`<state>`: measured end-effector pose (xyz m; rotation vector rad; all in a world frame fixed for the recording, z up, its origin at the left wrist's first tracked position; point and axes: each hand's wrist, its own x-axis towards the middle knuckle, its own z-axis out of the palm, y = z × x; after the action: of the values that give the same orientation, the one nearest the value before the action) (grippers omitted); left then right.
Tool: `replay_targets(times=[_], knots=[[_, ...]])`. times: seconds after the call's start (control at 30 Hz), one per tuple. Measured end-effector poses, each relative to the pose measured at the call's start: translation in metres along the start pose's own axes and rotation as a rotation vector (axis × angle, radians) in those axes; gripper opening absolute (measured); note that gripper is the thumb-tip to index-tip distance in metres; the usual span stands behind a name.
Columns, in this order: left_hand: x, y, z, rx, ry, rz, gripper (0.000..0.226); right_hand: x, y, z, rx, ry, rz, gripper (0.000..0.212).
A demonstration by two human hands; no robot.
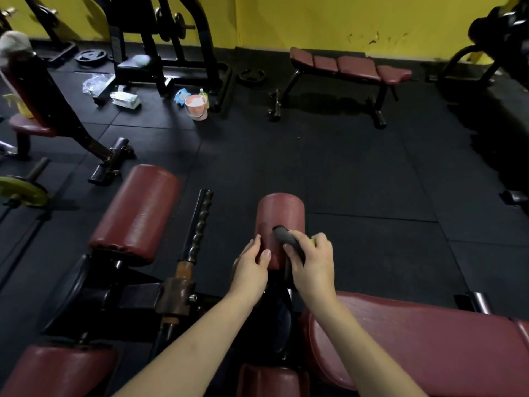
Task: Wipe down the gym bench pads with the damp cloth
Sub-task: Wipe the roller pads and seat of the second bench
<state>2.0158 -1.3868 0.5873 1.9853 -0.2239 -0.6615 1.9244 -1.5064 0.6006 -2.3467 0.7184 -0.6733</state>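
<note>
Wiping roller pad (280, 222) right now, head view: right hand (313, 260) clamped round dark cloth (287, 242), pressed on pad's near right side. Left hand (252, 267) fingers straight, steadying left flank. Pad's long axis runs away from body, so guessing strokes go lengthwise, far end unwiped-looking.

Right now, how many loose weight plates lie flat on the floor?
2: one dark round iron plate at the far left beside the black rack, another dark plate left of the far maroon flat bench. More may hide behind equipment.
</note>
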Motion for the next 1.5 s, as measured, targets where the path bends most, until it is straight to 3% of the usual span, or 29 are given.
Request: replay_targets(times=[0.17, 0.27, 0.4, 0.53, 0.63, 0.73, 0.87, 1.03, 1.17, 1.27, 1.4, 1.5], knots=[[0.0, -0.003, 0.004, 0.035, 0.011, 0.0, 0.051, 0.099, 0.003, 0.022, -0.01, 0.124, 0.045, 0.017], [0.002, -0.003, 0.002, 0.019, -0.01, -0.026, 0.05, 0.136, 0.003, 0.027, 0.005, 0.049, 0.103, 0.02], [0.007, -0.006, -0.004, 0.024, -0.024, -0.05, 0.049, 0.07, 0.003, 0.008, -0.018, 0.039, -0.133, 0.022], [0.009, -0.006, -0.004, 0.015, -0.024, -0.076, 0.05, 0.012, 0.015, -0.011, 0.048, -0.085, -0.29, 0.025], [0.009, -0.006, -0.005, 0.015, -0.031, -0.101, 0.051, 0.026, 0.023, -0.015, 0.016, -0.173, -0.491, 0.029], [0.006, -0.008, -0.003, 0.017, -0.035, -0.068, 0.047, 0.085, 0.026, -0.003, -0.061, -0.139, -0.634, 0.025], [0.008, -0.013, -0.001, -0.007, -0.034, -0.095, 0.048, 0.142, 0.013, 0.013, -0.067, -0.08, -0.515, 0.026], [0.009, -0.017, -0.004, -0.027, -0.042, -0.121, 0.047, 0.084, 0.023, -0.007, -0.037, -0.161, -0.529, 0.028], [0.009, -0.012, -0.006, -0.029, -0.044, -0.136, 0.046, 0.036, 0.039, -0.024, 0.052, -0.247, -0.418, 0.036], [0.006, -0.007, -0.007, -0.038, -0.069, -0.149, 0.048, 0.041, 0.035, -0.03, 0.051, -0.301, -0.395, 0.037], [0.003, -0.003, -0.01, -0.048, -0.052, -0.149, 0.047, 0.073, 0.016, -0.036, 0.19, -0.226, -0.278, 0.042], [0.004, -0.003, -0.011, -0.048, -0.05, -0.156, 0.045, 0.081, 0.01, -0.03, 0.033, -0.307, -0.367, 0.035]])
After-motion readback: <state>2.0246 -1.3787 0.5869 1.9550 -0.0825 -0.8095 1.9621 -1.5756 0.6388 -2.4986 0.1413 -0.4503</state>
